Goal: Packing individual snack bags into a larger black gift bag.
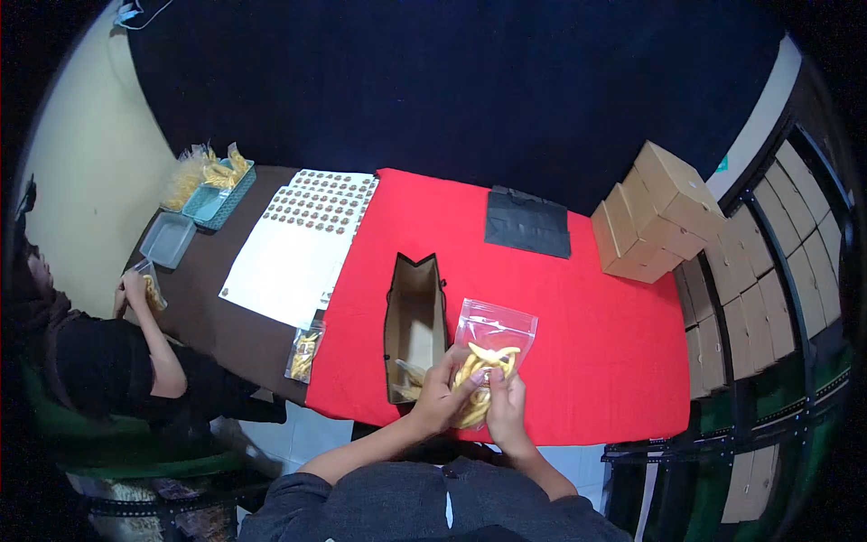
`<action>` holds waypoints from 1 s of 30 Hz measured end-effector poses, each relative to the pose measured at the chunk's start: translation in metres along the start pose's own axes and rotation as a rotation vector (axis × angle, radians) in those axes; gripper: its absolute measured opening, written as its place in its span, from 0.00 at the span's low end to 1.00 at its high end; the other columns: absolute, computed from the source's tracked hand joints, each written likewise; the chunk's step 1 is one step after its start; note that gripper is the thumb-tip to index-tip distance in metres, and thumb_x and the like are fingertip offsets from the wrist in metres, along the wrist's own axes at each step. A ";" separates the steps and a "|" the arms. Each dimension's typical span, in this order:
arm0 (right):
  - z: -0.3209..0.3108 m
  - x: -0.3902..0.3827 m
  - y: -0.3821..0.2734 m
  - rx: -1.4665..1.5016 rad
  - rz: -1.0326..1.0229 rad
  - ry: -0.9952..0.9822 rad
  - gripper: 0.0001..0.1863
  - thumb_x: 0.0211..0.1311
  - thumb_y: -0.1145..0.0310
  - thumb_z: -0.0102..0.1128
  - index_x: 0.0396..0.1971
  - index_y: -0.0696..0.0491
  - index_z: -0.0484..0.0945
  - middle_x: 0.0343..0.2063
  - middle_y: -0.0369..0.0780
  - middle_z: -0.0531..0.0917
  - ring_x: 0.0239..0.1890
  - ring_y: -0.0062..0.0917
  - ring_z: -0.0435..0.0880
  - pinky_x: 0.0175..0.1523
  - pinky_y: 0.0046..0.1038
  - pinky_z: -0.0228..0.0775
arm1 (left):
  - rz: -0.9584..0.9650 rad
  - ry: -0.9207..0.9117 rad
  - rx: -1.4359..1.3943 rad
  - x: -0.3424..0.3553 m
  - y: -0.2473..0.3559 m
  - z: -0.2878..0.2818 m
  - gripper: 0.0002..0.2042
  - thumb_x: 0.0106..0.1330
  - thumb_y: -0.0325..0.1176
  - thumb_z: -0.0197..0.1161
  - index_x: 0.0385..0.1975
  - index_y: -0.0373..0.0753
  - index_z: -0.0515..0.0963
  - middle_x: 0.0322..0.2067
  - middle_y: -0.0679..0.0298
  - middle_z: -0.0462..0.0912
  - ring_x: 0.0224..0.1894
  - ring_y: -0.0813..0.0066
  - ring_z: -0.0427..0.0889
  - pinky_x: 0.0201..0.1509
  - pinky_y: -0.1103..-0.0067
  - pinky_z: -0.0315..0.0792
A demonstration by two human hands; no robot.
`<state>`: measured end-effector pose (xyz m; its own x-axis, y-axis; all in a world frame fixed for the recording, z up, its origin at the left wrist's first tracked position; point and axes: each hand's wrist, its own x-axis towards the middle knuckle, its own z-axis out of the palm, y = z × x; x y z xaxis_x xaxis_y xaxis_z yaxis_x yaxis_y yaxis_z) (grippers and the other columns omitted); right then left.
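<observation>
Both my hands hold a clear zip bag of pale yellow curved snack sticks over the front edge of the red-covered table. My left hand grips its left side, and my right hand closes on the right side, thumbs on the front. The bag's upper part with the zip strip stands up above the snacks. Just left of it, a black paper bag with a brown inside lies open on the cloth. A bag of yellow snacks shows in it near my left hand, partly hidden.
Flat black bags lie at the back; cardboard boxes stack at the right. Leftward are sticker sheets, another snack bag, a teal basket and a grey tray. A co-worker at far left holds a similar bag.
</observation>
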<state>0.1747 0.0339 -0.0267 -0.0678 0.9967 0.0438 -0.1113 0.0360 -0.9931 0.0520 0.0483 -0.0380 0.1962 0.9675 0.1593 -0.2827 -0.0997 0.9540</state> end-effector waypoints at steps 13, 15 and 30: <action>-0.072 0.068 0.009 0.094 -0.143 0.134 0.28 0.69 0.48 0.31 0.52 0.58 0.66 0.27 0.34 0.71 0.32 0.17 0.68 0.42 0.22 0.60 | 0.100 0.139 0.129 0.045 0.001 0.002 0.14 0.66 0.36 0.53 0.43 0.32 0.67 0.36 0.62 0.74 0.42 0.79 0.71 0.48 0.81 0.65; -0.061 0.090 -0.003 0.054 -0.294 0.073 0.28 0.66 0.49 0.41 0.52 0.58 0.66 0.32 0.35 0.74 0.37 0.19 0.71 0.46 0.23 0.61 | 0.081 0.109 0.236 0.052 0.008 0.001 0.14 0.66 0.36 0.54 0.43 0.32 0.68 0.36 0.62 0.74 0.42 0.79 0.72 0.48 0.80 0.65; -0.036 0.121 -0.001 0.282 -0.034 -0.068 0.08 0.60 0.69 0.57 0.34 0.58 0.78 0.29 0.36 0.81 0.33 0.17 0.78 0.41 0.19 0.68 | 0.095 -0.065 0.146 0.093 0.016 -0.022 0.18 0.61 0.33 0.60 0.48 0.33 0.68 0.47 0.59 0.72 0.51 0.74 0.72 0.54 0.78 0.66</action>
<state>0.2024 0.1572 -0.0247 -0.1248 0.9878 0.0928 -0.3853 0.0379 -0.9220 0.0446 0.1415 -0.0136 0.2365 0.9357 0.2618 -0.1643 -0.2270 0.9599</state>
